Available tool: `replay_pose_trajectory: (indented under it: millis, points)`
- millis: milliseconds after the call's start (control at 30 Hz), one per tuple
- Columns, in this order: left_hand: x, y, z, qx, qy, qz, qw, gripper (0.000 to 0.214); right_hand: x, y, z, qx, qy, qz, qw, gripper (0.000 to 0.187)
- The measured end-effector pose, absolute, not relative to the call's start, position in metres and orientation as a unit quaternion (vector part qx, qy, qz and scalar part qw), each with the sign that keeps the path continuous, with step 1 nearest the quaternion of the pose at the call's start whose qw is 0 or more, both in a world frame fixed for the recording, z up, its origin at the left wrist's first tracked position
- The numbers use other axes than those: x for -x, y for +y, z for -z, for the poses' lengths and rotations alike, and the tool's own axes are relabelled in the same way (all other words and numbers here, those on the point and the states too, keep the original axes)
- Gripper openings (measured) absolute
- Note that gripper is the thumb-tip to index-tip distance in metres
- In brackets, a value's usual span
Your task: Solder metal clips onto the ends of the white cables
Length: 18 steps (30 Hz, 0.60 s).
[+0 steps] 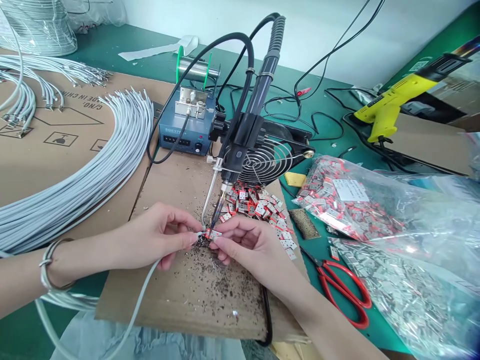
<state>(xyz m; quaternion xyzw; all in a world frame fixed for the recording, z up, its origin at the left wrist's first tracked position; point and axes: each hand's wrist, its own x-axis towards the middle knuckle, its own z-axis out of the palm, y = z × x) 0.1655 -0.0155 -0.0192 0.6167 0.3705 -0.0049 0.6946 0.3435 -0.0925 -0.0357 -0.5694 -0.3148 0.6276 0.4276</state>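
My left hand (165, 237) pinches the end of a white cable (140, 295), whose length loops down toward my lap. Between finger and thumb of my right hand (243, 240) is a small USB connector (213, 233) with a red-orange insert. Cable end and connector meet right under the tip of the soldering iron (217, 212), which is clamped in a stand and points down. A thin metal solder feed tube (210, 192) ends beside the tip. Fingertips partly hide the joint. Behind my right hand lies a pile of loose USB connectors (258, 205).
Bundled white cables (123, 145) cover the left side. A blue solder feeder (187, 125) with a solder spool (193, 69) and a black fan (270, 155) stand behind. Rightward are red-handled scissors (345, 290), bags of connectors (345, 195) and metal parts (405, 295), and a yellow heat gun (390, 105).
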Motion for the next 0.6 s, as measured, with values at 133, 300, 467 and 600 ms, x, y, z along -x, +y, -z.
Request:
replay_pose_trajectory:
  millis: [133, 300, 467, 600]
  points:
    - [-0.1642, -0.0174, 0.0167, -0.614, 0.371, 0.005, 0.697, 0.019, -0.3433, -0.0928, 0.0351, 0.564, -0.319, -0.629, 0.431, 0.021]
    - [-0.1651, -0.0176, 0.0152, -0.604, 0.374, 0.006, 0.704, 0.019, -0.3445, -0.0941, 0.0334, 0.555, -0.322, -0.629, 0.439, 0.017]
    - [-0.1662, -0.0180, 0.0155, -0.597, 0.379, 0.006, 0.707, 0.017, -0.3466, -0.0942, 0.0340, 0.539, -0.332, -0.634, 0.444, 0.014]
    - [-0.1657, -0.0182, 0.0156, -0.595, 0.377, 0.009, 0.710, 0.016, -0.3474, -0.0939, 0.0345, 0.530, -0.332, -0.638, 0.449, 0.011]
